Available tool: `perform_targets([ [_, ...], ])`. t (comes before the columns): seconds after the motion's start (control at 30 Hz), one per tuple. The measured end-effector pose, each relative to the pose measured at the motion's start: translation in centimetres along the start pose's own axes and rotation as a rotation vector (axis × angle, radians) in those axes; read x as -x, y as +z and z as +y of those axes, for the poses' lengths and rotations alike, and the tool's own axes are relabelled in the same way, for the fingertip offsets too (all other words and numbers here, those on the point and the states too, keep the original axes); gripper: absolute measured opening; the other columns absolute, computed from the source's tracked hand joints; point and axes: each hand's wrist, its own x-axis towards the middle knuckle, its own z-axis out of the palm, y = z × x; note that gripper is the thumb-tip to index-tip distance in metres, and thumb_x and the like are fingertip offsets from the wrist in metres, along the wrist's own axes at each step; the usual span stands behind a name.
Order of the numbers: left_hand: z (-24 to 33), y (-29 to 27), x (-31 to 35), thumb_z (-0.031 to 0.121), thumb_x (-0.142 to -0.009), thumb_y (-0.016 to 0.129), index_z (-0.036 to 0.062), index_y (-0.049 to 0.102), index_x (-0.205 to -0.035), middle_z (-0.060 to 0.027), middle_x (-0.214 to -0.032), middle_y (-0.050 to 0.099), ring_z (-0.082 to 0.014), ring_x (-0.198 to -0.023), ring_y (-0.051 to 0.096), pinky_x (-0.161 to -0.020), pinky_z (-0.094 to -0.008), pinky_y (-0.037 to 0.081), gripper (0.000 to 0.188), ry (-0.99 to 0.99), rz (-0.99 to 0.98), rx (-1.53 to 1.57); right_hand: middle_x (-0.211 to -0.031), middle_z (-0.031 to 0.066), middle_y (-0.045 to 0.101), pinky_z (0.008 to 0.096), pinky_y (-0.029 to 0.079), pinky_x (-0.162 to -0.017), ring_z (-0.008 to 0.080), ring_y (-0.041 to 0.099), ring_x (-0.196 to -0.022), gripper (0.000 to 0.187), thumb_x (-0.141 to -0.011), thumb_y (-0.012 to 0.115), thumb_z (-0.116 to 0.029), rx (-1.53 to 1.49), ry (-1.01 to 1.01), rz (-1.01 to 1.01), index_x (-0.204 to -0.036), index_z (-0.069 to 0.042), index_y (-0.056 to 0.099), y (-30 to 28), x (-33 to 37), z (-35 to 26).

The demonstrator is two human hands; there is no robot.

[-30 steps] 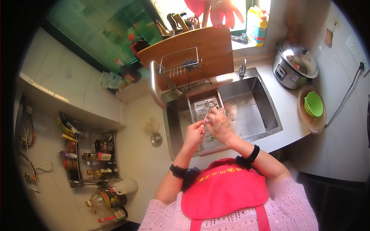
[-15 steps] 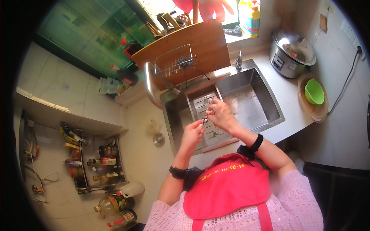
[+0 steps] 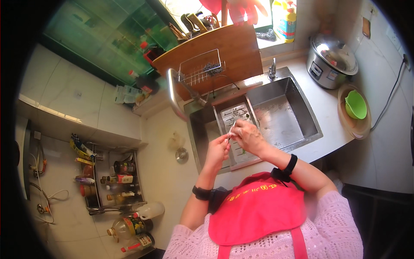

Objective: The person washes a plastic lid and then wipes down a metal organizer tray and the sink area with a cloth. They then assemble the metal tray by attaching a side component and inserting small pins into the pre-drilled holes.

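My left hand and my right hand meet over the sink, fingertips nearly touching. Both are closed, pinching a small, slender, pale thing between them; its kind is too small to make out, and my right fingers cover part of it. Under my hands lies a slotted metal drain tray, set across the steel sink. A few small dark bits and a green scrap rest on the tray.
A curved faucet rises at the sink's left, a smaller tap behind it. A wire basket stands before a wooden board. To the right are a cooker and a green bowl; bottles stand at left.
My right hand has turned and drawn closer to my left fingertips. The slender thing, dark and shiny before, now looks paler and is more covered. The whole view has shifted slightly.
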Motion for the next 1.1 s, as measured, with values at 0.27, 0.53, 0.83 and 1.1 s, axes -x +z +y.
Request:
perform_targets([
  [0.27,0.0,-0.3,-0.7,0.01,-0.098,0.045,0.0046,0.054,-0.123,0.0031,-0.068,0.047,-0.0025,-0.048,0.03,-0.04,-0.0186,0.022,0.027,-0.019,-0.027,-0.014,-0.083,0.0111,0.059,0.0385,0.05,-0.075,0.0299,0.06,-0.081,0.008,-0.079,0.067,-0.012,0.043,-0.031,0.044,-0.079,-0.003,0.069,0.2,0.0,0.0],
  [0.53,0.6,0.6,-0.2,0.011,-0.099,0.044,0.0045,0.055,-0.121,0.0037,-0.067,0.045,-0.003,-0.048,0.03,-0.04,-0.0185,0.021,0.026,-0.045,-0.026,-0.011,-0.083,0.0105,0.057,0.0399,0.049,-0.075,0.0309,0.059,-0.082,0.01,-0.081,0.064,-0.013,0.044,0.083,0.099,-0.078,-0.005,0.068,-0.2,-0.7,1.5],
  [0.83,0.1,-0.1,0.0,0.01,-0.099,0.043,0.0053,0.055,-0.117,0.0039,-0.067,0.043,-0.0028,-0.048,0.029,-0.039,-0.0187,0.021,0.023,-0.064,-0.096,-0.009,-0.087,0.0132,0.057,0.0418,0.049,-0.076,0.0328,0.06,-0.084,0.01,-0.081,0.064,-0.013,0.047,0.151,0.131,-0.079,-0.004,0.068,-0.1,-1.5,3.0],
  [1.1,-0.9,-1.1,-0.6,0.01,-0.099,0.042,0.0047,0.055,-0.117,0.0034,-0.067,0.045,-0.0031,-0.047,0.029,-0.039,-0.0185,0.021,0.022,-0.104,-0.069,0.021,-0.087,0.0145,0.056,0.0406,0.048,-0.077,0.0327,0.059,-0.086,0.013,-0.082,0.062,-0.015,0.006,0.067,-0.052,-0.076,-0.004,0.066,1.8,0.7,0.4],
])
